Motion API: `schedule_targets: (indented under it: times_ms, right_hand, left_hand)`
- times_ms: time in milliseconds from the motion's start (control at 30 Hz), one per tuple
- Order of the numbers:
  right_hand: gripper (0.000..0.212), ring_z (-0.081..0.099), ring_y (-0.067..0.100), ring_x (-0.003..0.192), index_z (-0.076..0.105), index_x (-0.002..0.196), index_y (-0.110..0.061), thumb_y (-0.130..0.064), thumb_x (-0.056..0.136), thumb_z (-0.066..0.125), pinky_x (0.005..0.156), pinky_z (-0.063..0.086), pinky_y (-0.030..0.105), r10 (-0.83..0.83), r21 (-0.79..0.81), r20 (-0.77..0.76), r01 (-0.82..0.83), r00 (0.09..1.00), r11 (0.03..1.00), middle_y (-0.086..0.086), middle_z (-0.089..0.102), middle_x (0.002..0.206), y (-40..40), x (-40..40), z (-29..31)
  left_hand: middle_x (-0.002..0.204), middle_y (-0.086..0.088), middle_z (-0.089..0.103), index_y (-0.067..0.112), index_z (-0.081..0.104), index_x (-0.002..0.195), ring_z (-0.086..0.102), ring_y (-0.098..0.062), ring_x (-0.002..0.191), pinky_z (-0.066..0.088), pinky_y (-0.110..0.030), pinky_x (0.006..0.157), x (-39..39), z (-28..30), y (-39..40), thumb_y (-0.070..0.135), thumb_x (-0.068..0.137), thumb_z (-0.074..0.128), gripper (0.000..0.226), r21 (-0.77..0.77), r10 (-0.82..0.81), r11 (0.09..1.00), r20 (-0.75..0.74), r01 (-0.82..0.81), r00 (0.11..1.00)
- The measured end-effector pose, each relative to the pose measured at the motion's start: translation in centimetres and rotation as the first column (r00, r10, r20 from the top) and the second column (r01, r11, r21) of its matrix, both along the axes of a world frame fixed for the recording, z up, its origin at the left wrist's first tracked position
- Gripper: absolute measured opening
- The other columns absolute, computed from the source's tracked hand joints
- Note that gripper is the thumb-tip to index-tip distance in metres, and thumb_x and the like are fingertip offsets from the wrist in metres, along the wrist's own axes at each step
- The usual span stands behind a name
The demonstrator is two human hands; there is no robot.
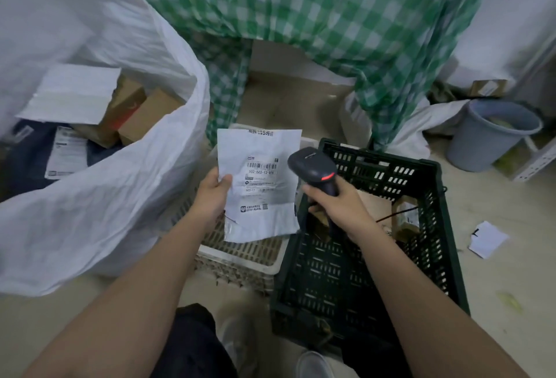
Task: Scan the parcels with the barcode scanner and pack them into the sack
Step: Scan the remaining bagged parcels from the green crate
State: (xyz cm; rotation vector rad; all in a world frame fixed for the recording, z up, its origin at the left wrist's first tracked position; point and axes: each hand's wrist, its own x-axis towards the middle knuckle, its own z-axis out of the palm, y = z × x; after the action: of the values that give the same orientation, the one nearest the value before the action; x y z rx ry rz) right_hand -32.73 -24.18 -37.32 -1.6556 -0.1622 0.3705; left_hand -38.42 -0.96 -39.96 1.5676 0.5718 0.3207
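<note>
My left hand point(212, 194) pinches the left edge of a white poly mailer parcel point(260, 185), held upright with its barcode label facing me. My right hand point(337, 203) grips the handle of a black barcode scanner point(316, 168), whose head points at the label from the right; a red light shows on it. The large white sack point(99, 197) stands open at the left, with cardboard boxes point(135, 113), a white parcel point(72, 95) and a dark parcel with a label point(64, 152) inside.
A dark green plastic crate point(421, 257) stands under my right hand, holding a cardboard parcel point(376, 209). A white slatted crate point(240, 254) sits below the mailer. Behind hangs a green checked cloth point(331, 16). A grey bucket point(493, 134) and paper scrap point(487, 239) lie at the right.
</note>
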Motion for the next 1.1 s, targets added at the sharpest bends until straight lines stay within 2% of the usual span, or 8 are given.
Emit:
schedule_targets:
  times_ms: [67,133,267,367,600,833,967,1100]
  right_hand:
    - [0.022,0.055,0.005,0.050,0.063,0.105,-0.012,-0.017,0.085,0.073,0.051,0.046,0.018,0.053,-0.071,0.011,-0.052,0.999,0.996,0.003,0.063,0.074,0.1,-0.7,-0.2]
    - [0.021,0.054,0.004,0.049,0.064,0.101,-0.013,-0.025,0.086,0.072,0.053,0.045,0.018,0.063,-0.140,0.018,-0.060,0.998,0.988,0.000,0.061,0.071,0.0,-1.2,-0.3]
    - [0.026,0.057,0.010,0.055,0.062,0.089,-0.014,-0.039,0.087,0.069,0.065,0.047,0.032,0.072,-0.172,0.000,-0.071,0.997,0.982,0.003,0.061,0.069,0.0,-2.1,-0.2]
    - [0.023,0.057,0.011,0.054,0.058,0.085,-0.016,-0.038,0.089,0.066,0.064,0.048,0.032,0.112,-0.184,0.022,-0.106,0.993,0.977,0.004,0.061,0.068,0.1,-2.9,0.2]
    - [0.026,0.056,0.012,0.054,0.058,0.080,-0.015,-0.038,0.089,0.066,0.067,0.049,0.036,0.132,-0.180,0.052,-0.121,0.990,0.976,0.006,0.060,0.066,-0.4,-3.2,0.4]
    - [0.029,0.056,0.013,0.054,0.059,0.077,-0.014,-0.039,0.089,0.066,0.066,0.049,0.035,0.138,-0.168,0.066,-0.126,0.988,0.978,0.005,0.060,0.063,-0.7,-3.3,0.4]
    - [0.027,0.056,0.013,0.053,0.059,0.075,-0.013,-0.035,0.089,0.067,0.065,0.047,0.033,0.137,-0.145,0.059,-0.127,0.989,0.981,0.005,0.061,0.064,-0.9,-3.5,0.8]
    - [0.025,0.057,0.014,0.058,0.064,0.083,-0.010,-0.034,0.087,0.070,0.067,0.047,0.034,0.076,-0.103,0.045,-0.071,0.996,0.992,0.007,0.065,0.069,-1.3,-3.4,1.4]
  left_hand:
    - [0.122,-0.003,0.063,0.012,0.052,0.133,0.062,-0.021,0.106,0.050,-0.032,0.084,0.2,-0.1,0.1,0.012,0.103,0.042,0.032,-0.029,0.008,1.000,0.022,-0.007,1.000]
    - [0.120,-0.003,0.064,0.012,0.052,0.133,0.064,-0.019,0.103,0.051,-0.031,0.082,0.6,-0.1,0.0,0.010,0.102,0.042,0.032,-0.090,0.021,0.996,0.057,-0.015,0.998]
    - [0.107,0.000,0.069,0.015,0.056,0.120,0.068,-0.013,0.090,0.053,-0.030,0.075,1.5,0.0,-0.5,0.008,0.102,0.042,0.023,-0.244,0.059,0.969,0.106,-0.032,0.993]
    - [0.100,0.005,0.070,0.019,0.058,0.109,0.069,-0.013,0.089,0.053,-0.032,0.075,1.9,0.0,-0.7,0.009,0.102,0.042,0.020,-0.310,0.077,0.950,0.126,-0.035,0.989]
    - [0.103,0.002,0.071,0.020,0.059,0.109,0.069,-0.015,0.092,0.055,-0.032,0.075,2.2,0.0,-0.6,0.009,0.102,0.043,0.021,-0.332,0.087,0.943,0.145,-0.034,0.986]
    - [0.112,-0.003,0.070,0.015,0.056,0.124,0.067,-0.022,0.101,0.053,-0.038,0.085,2.3,-0.1,-0.5,0.009,0.102,0.042,0.026,-0.311,0.052,0.950,0.130,-0.009,0.990]
    - [0.112,-0.003,0.070,0.017,0.058,0.119,0.067,-0.023,0.102,0.052,-0.041,0.089,2.2,0.5,-0.7,0.010,0.102,0.044,0.024,-0.283,0.063,0.959,0.103,-0.031,0.993]
    - [0.117,-0.004,0.068,0.016,0.057,0.124,0.066,-0.023,0.104,0.052,-0.042,0.091,1.5,2.0,-1.4,0.009,0.102,0.043,0.027,-0.234,0.046,0.972,0.095,-0.022,0.994]
